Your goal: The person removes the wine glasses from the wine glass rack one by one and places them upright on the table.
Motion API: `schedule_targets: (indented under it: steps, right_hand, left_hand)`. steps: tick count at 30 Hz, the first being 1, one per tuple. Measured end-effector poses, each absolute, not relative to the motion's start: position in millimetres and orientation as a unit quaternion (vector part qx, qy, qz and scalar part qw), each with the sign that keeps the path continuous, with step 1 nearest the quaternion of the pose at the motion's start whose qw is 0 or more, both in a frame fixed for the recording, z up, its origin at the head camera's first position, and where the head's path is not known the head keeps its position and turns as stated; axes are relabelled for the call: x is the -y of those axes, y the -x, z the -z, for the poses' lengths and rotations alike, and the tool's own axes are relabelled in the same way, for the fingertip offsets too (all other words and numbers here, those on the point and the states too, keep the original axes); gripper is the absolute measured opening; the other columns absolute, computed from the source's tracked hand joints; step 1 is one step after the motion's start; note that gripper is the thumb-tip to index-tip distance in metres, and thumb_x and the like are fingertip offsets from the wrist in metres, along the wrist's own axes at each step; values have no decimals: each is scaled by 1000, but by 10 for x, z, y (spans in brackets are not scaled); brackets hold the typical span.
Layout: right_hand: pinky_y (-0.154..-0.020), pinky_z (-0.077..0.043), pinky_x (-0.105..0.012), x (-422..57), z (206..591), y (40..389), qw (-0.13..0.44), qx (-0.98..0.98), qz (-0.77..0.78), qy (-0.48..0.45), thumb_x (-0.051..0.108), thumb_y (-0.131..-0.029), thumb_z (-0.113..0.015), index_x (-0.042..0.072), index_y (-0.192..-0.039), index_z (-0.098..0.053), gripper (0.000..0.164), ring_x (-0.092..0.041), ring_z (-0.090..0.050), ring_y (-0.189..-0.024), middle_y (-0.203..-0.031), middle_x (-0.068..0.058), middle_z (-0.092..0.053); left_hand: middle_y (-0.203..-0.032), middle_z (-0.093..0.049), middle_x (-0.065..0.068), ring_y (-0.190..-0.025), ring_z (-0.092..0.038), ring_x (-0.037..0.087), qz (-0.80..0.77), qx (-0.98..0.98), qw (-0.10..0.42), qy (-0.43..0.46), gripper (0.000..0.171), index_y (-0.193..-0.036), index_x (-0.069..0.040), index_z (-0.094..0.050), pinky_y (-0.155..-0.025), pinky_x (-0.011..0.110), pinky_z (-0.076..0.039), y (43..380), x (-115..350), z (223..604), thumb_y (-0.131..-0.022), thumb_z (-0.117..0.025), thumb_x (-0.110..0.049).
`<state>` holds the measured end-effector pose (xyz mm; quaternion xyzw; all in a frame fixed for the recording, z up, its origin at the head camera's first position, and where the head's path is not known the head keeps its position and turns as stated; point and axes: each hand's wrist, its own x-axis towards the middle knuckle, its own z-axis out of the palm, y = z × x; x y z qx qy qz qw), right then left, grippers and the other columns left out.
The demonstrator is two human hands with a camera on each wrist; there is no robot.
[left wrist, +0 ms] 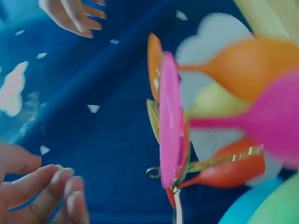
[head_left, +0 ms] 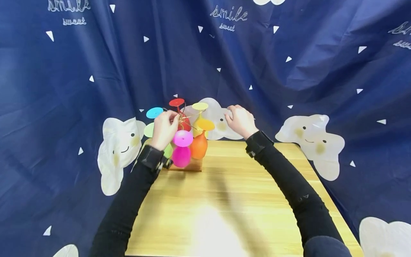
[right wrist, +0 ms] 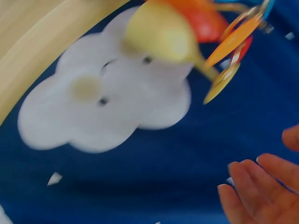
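Note:
Several coloured wine glasses hang upside down on a gold wire rack (head_left: 181,118) at the table's far left. Magenta (head_left: 181,156) and orange (head_left: 198,147) glasses face me; red, yellow, blue and green feet show around them. Over the rack's top is my left hand (head_left: 163,130); the left wrist view shows its fingers loosely bent, apart from the wire loop (left wrist: 153,172), holding nothing. My right hand (head_left: 241,122) is raised to the right of the rack. Its fingers (right wrist: 247,189) are relaxed and hold nothing, below the yellow glass (right wrist: 163,35) in the right wrist view.
A wooden base (head_left: 192,165) lies under the glasses on the light wood table (head_left: 257,182). Behind the table hangs a dark blue curtain (head_left: 289,89) with white cloud prints. The left forearm passes in front of the green glasses and partly hides them.

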<state>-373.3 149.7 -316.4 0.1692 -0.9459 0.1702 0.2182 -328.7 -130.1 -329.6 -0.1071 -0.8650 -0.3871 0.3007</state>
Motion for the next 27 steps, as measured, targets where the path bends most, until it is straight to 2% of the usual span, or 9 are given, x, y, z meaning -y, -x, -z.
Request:
schedule_targets:
  steps: [2, 4, 8, 10, 13, 17, 22, 24, 27]
  right_hand:
    - [-77, -60, -50, -1392, 3212, 3624, 253, 931, -189, -185, 21, -100, -58, 3, -115, -71, 27, -32, -69, -94, -108, -15, -72]
    - [-71, -60, -46, -1280, 3272, 3525, 277, 912, -213, -217, 16, -97, -59, 2, -109, -71, 22, -30, -69, -85, -99, -15, -72]
    - [-68, -60, -39, -1070, 3391, 3383, 287, 886, -240, -273, 13, -96, -62, -1, -102, -70, 17, -28, -68, -78, -89, -15, -70]
    - [-68, -60, -38, -990, 3437, 3342, 281, 885, -241, -284, 13, -96, -63, -1, -101, -70, 17, -27, -67, -78, -88, -15, -69]
    - [-65, -60, -36, -889, 3495, 3309, 271, 891, -230, -283, 16, -96, -65, 1, -103, -71, 18, -24, -68, -78, -89, -13, -71]
    - [-63, -60, -34, -762, 3557, 3300, 246, 896, -232, -286, 18, -97, -65, 3, -102, -70, 17, -22, -69, -80, -91, -12, -73]
    - [-67, -61, -36, -664, 3645, 3346, 200, 898, -273, -280, 18, -98, -67, 0, -105, -69, 20, -24, -71, -78, -90, -12, -73]
    - [-71, -62, -36, -633, 3690, 3372, 181, 899, -292, -271, 20, -98, -68, -2, -110, -67, 25, -24, -72, -78, -91, -12, -74]
    - [-71, -63, -34, -583, 3760, 3419, 152, 901, -323, -248, 24, -99, -68, -5, -116, -64, 34, -24, -73, -77, -90, -14, -75]
  left_hand:
    - [-91, -71, 24, -87, -66, 38, 430, 834, 332, 98, 17, -99, 7, -72, -81, 48, -54, 3149, 1340, 3434, -97, -64, -7]
    - [-85, -72, 21, -79, -68, 35, 465, 811, 346, 78, 15, -96, 6, -72, -76, 40, -54, 3029, 1376, 3591, -96, -65, -8]
    - [-79, -72, 20, -63, -66, 16, 522, 786, 327, 51, 17, -94, 6, -73, -64, 19, -51, 2908, 1419, 3886, -98, -65, -9]
    - [-79, -71, 23, -59, -64, 5, 552, 772, 310, 51, 18, -94, 8, -72, -59, 13, -50, 2903, 1430, 3994, -99, -65, -8]
    - [-80, -69, 28, -57, -61, -2, 587, 753, 293, 47, 19, -94, 10, -70, -53, 11, -51, 2922, 1452, 4102, -100, -64, -7]
    - [-81, -68, 31, -55, -61, 0, 613, 740, 276, 26, 20, -95, 12, -70, -53, 12, -53, 2955, 1521, 4186, -100, -63, -7]
    - [-84, -67, 37, -52, -61, 3, 634, 735, 238, 0, 27, -97, 16, -69, -52, 14, -55, 2975, 1567, 4172, -102, -60, -9]
    - [-83, -67, 34, -53, -63, 5, 647, 733, 212, -7, 32, -99, 17, -68, -53, 16, -57, 3017, 1573, 4195, -104, -59, -13]
    - [-76, -69, 18, -56, -65, 6, 677, 718, 161, -13, 38, -101, 16, -67, -57, 18, -58, 3113, 1537, 4241, -105, -59, -21]
